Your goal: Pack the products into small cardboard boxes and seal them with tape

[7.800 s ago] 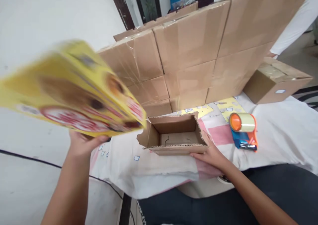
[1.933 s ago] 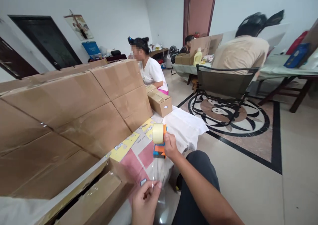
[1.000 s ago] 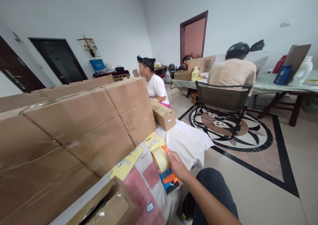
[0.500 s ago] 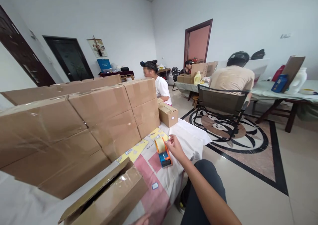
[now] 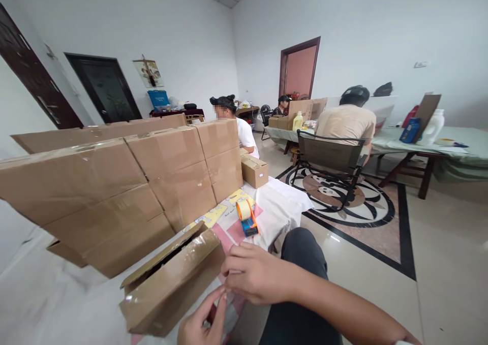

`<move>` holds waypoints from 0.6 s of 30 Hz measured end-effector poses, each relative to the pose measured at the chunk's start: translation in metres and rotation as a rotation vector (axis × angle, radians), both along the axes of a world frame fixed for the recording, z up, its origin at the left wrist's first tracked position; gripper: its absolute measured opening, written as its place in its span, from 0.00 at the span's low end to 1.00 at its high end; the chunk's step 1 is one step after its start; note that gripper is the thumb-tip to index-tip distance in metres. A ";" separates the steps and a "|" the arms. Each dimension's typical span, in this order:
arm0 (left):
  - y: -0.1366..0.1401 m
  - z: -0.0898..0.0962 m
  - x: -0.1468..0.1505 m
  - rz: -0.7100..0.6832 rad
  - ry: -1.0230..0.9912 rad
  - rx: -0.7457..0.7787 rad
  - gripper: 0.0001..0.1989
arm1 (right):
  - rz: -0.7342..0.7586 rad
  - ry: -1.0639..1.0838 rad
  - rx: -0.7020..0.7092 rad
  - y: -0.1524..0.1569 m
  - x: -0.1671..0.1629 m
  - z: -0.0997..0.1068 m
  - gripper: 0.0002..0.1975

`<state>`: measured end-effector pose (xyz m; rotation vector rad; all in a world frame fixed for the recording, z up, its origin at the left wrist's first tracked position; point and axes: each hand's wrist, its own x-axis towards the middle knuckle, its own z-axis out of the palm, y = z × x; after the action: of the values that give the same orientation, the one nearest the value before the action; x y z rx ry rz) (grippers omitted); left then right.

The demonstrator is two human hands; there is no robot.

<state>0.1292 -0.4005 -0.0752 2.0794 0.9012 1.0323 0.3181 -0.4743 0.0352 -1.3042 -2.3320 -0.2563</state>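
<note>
Taped at its far end but with the top slit unclosed, the box has the tape dispenser beyond it, the left hand and right hand nearly meeting beside it, grasp impossible to tell.

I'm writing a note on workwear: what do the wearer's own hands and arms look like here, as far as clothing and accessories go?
The left hand and right hand are gloveless, with no ring visible. The right forearm is uncovered, without a watch or bracelet; a pale patch at the bottom edge may be a sleeve.
</note>
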 end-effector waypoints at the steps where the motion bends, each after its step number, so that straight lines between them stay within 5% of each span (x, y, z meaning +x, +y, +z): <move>1: 0.001 -0.001 -0.005 0.011 0.084 -0.011 0.25 | 0.015 -0.015 0.016 -0.002 -0.001 0.006 0.07; 5: 0.012 0.009 -0.028 0.072 0.262 0.100 0.21 | 0.087 0.270 0.000 -0.010 0.002 0.040 0.05; 9: 0.042 0.041 -0.040 0.303 0.173 0.557 0.16 | 0.080 0.508 -0.126 0.011 0.021 0.074 0.07; 11: 0.064 0.055 -0.038 0.326 0.308 0.677 0.25 | 0.113 0.504 -0.197 0.037 0.030 0.080 0.08; 14: 0.090 0.062 -0.032 0.165 0.596 0.652 0.37 | 0.174 0.463 -0.307 0.083 0.037 0.074 0.09; 18: 0.097 0.055 -0.028 0.099 0.782 0.532 0.36 | 0.237 0.405 -0.491 0.132 0.032 0.059 0.08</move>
<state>0.1013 -0.3033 -0.0200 3.0073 1.1886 0.5064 0.3505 -0.3428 0.0941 -1.1291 -2.2272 0.6351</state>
